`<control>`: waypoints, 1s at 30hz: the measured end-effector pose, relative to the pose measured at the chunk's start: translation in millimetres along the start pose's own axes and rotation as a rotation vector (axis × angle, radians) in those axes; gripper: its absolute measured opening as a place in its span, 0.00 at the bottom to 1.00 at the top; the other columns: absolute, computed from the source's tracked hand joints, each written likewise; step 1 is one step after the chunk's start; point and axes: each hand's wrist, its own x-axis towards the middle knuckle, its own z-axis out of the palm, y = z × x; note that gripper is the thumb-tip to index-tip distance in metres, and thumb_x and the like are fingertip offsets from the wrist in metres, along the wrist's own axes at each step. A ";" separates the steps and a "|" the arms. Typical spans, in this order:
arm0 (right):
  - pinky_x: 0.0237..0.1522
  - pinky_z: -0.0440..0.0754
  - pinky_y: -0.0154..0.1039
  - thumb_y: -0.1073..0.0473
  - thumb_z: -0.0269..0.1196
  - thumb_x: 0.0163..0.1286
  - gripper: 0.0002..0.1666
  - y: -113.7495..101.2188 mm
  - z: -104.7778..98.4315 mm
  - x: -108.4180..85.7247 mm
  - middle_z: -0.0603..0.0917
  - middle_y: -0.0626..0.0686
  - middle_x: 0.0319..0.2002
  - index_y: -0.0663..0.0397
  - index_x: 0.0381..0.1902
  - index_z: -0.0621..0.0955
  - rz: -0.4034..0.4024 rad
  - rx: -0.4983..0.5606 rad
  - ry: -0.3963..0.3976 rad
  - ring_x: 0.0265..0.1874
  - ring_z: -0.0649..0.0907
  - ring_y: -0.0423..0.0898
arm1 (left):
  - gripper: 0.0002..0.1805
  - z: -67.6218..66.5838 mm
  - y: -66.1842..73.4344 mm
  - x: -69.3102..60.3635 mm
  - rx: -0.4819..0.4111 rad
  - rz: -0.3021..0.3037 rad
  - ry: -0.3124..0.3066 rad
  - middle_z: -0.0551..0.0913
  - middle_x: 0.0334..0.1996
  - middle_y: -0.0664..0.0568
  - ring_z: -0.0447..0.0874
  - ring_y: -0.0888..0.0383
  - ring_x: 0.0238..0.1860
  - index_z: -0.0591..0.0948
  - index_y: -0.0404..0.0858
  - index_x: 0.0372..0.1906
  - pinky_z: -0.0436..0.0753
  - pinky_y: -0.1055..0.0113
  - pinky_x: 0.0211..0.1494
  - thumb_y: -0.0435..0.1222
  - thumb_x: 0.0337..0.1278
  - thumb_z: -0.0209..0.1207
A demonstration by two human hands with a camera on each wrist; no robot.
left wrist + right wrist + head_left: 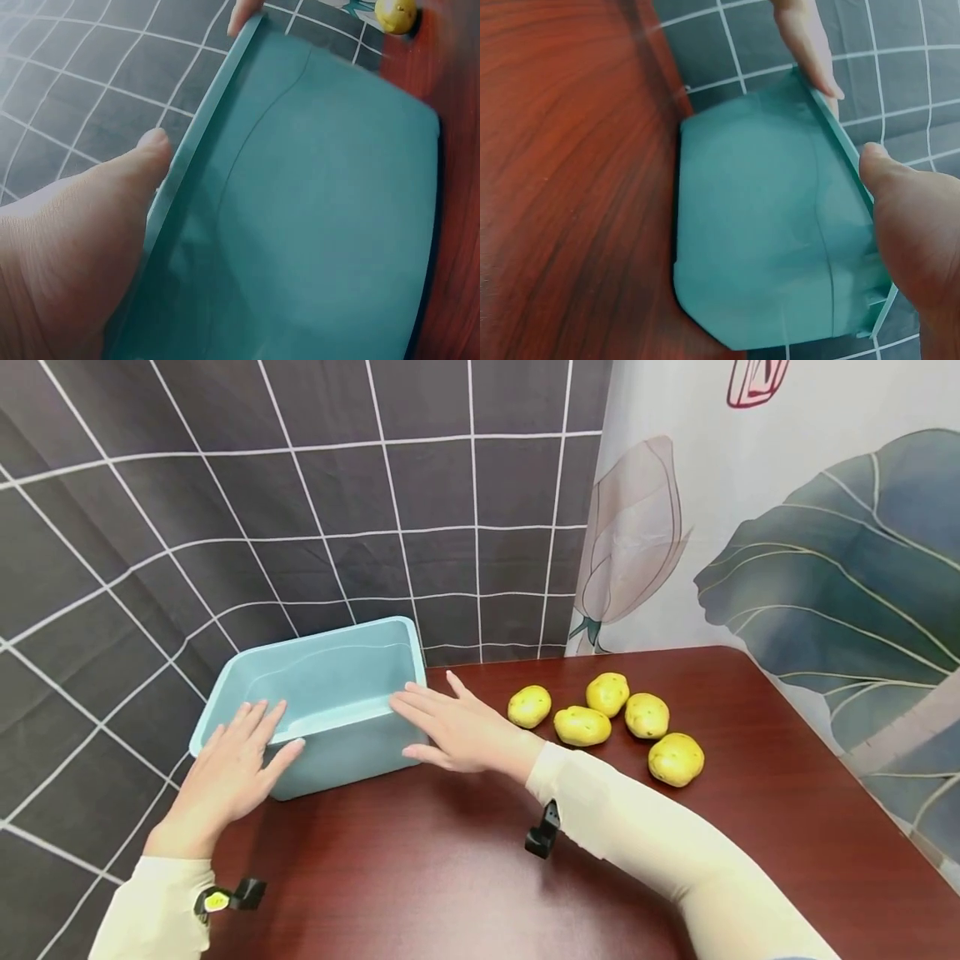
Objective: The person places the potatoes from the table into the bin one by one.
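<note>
- From the head camera I see, at far left and along the back, a dark grey cloth with a white grid (330,485) hanging behind the table (465,877), which has a red-brown, wood-grained top.
- The left hand (232,768) lies at the left part of the bin's near rim, fingers straight and reaching over it, thumb apart from them.
- The light blue, rectangular, open-topped plastic bin (345,756) stands upright by the table's back-left corner, set slightly askew to the back edge.
- The right hand (461,727) is at the bin's near right corner, fingers straight, thumb spread. The two hands are well apart and neither is curled round the rim; how hard they press, I cannot tell.
- I judge this step to be steadying or squaring the bin. I would press evenly with both palms, guiding the base flat; weight on the near rim alone could tip it, and the wall may flex.
- Five yellow, rounded potatoes (582,726) lie loosely grouped right of the bin, towards the table's back edge. I would mind the right forearm beside them: a brush could roll one.
- Furthest right hangs a pale curtain with flower and leaf prints (652,410).
</note>
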 end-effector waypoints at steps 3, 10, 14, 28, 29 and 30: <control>0.72 0.39 0.58 0.29 0.41 0.71 0.43 -1.6 -1.2 -10.7 0.56 0.43 0.74 0.43 0.77 0.53 -0.021 0.018 0.012 0.74 0.49 0.38 | 0.38 0.5 -2.4 -0.4 -0.008 -0.014 -0.001 0.56 0.70 0.29 0.45 0.33 0.72 0.57 0.36 0.74 0.50 0.33 0.67 0.56 0.70 0.43; 0.72 0.40 0.57 0.30 0.41 0.72 0.43 -4.3 -6.1 -31.7 0.55 0.45 0.75 0.44 0.77 0.53 -0.069 0.026 0.037 0.74 0.51 0.39 | 0.38 0.4 -4.8 4.0 -0.014 -0.024 0.006 0.56 0.69 0.26 0.47 0.31 0.71 0.59 0.30 0.72 0.50 0.35 0.68 0.55 0.71 0.42; 0.72 0.38 0.56 0.31 0.42 0.72 0.43 -4.8 -9.0 -41.5 0.55 0.46 0.75 0.45 0.77 0.53 -0.097 0.023 0.052 0.74 0.51 0.40 | 0.39 0.6 -6.4 8.5 -0.010 -0.007 0.015 0.56 0.68 0.24 0.48 0.29 0.70 0.59 0.27 0.71 0.51 0.38 0.69 0.55 0.71 0.43; 0.71 0.44 0.59 0.34 0.45 0.73 0.41 1.8 -17.6 -76.8 0.55 0.45 0.75 0.45 0.76 0.54 -0.156 0.064 0.098 0.74 0.51 0.41 | 0.42 -14.9 -12.6 23.7 -0.060 -0.041 -0.094 0.49 0.71 0.26 0.42 0.30 0.72 0.54 0.25 0.72 0.49 0.37 0.69 0.57 0.72 0.39; 0.71 0.45 0.59 0.34 0.46 0.73 0.41 2.6 -18.0 -79.6 0.55 0.45 0.75 0.46 0.76 0.55 -0.162 0.063 0.104 0.74 0.51 0.41 | 0.42 -16.2 -13.1 25.5 -0.067 -0.041 -0.103 0.49 0.71 0.25 0.41 0.30 0.72 0.54 0.25 0.72 0.49 0.37 0.69 0.57 0.72 0.38; 0.72 0.45 0.58 0.34 0.46 0.73 0.41 3.2 -18.8 -82.5 0.55 0.45 0.75 0.45 0.76 0.55 -0.165 0.062 0.108 0.74 0.51 0.41 | 0.42 -17.4 -13.4 27.5 -0.078 -0.047 -0.115 0.48 0.71 0.26 0.40 0.31 0.72 0.53 0.26 0.72 0.49 0.37 0.69 0.57 0.72 0.38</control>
